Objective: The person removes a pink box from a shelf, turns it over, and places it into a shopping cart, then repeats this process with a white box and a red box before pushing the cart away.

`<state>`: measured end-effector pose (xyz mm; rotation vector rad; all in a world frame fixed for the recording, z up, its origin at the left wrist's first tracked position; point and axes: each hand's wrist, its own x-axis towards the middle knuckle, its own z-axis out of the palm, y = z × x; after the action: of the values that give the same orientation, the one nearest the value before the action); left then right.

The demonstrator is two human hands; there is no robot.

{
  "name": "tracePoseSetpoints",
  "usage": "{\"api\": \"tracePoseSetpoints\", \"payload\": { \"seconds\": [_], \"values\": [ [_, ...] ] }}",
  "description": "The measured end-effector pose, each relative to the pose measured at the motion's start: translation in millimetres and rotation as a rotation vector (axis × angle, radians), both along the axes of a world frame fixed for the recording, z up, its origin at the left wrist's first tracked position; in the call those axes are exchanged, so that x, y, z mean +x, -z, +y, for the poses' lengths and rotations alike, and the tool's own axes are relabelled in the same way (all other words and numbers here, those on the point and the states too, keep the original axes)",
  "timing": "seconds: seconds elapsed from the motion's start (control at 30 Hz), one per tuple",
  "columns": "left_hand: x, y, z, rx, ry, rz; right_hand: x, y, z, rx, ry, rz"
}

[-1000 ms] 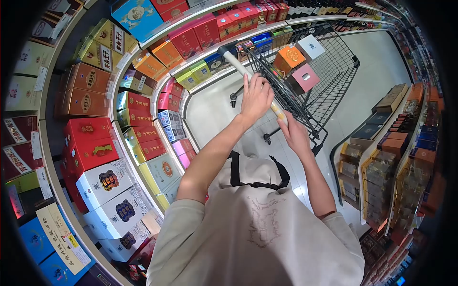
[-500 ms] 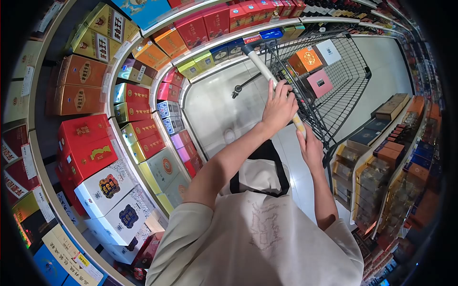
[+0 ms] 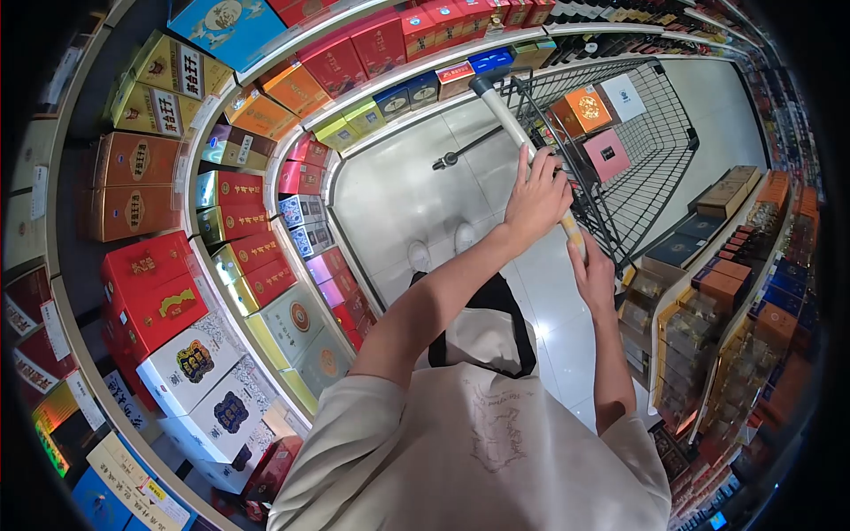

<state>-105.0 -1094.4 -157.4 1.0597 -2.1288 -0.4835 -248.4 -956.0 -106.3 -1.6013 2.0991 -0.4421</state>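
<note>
A black wire shopping cart (image 3: 660, 133) stands ahead of me, turned to the right. My left hand (image 3: 537, 196) is closed over its pale handle (image 3: 501, 113), with the fingers wrapped across the bar. Lower down, near the handle's close end, my right hand (image 3: 593, 274) is closed on the same bar; some of its fingers are hidden. Inside the cart lie an orange box (image 3: 588, 109) with a round emblem, a white box (image 3: 623, 97) and a pink box (image 3: 607, 154) with a small dark square.
Shelves of boxes curve along my left and front, including a red box (image 3: 152, 281) and white boxes (image 3: 197, 361). On the right a display shelf (image 3: 651, 305) stands close to the cart. Pale tiled floor (image 3: 394, 181) lies between; my shoes (image 3: 419, 257) show below.
The cart handle and both hands have shifted slightly right and down in view. The shelves on the left have slid left, and both shoes now show. Both hands keep their hold.
</note>
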Motion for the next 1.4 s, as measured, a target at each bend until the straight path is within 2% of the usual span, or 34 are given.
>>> {"api": "tracePoseSetpoints", "payload": {
  "seconds": [0.33, 0.47, 0.57, 0.63, 0.73, 1.0, 1.3, 1.4],
  "values": [
    [-93, -3, -9, -0.082, -0.003, -0.025, -100, -8, -12, -0.015, -0.032, -0.117],
    [-132, -3, -18, -0.140, 0.003, -0.065, -145, 6, -16, -0.042, -0.079, -0.100],
    [-162, 0, -22, -0.167, -0.006, -0.120, -176, 16, -18, -0.124, -0.116, -0.029],
    [-180, -3, -22, -0.235, 0.009, -0.320, -195, 18, -23, -0.162, -0.136, 0.020],
    [-200, -3, -19, -0.216, 0.085, -0.281, -218, 19, -29, -0.135, -0.151, 0.069],
    [-264, 10, -36, -0.157, 0.057, -0.282, -273, 20, -46, -0.045, -0.072, 0.111],
    [-316, 9, -67, -0.165, 0.079, -0.293, -323, 20, -75, -0.092, -0.070, 0.090],
    [-329, 8, -76, -0.169, 0.093, -0.190, -336, 16, -85, -0.041, -0.030, 0.086]
  ]
}}
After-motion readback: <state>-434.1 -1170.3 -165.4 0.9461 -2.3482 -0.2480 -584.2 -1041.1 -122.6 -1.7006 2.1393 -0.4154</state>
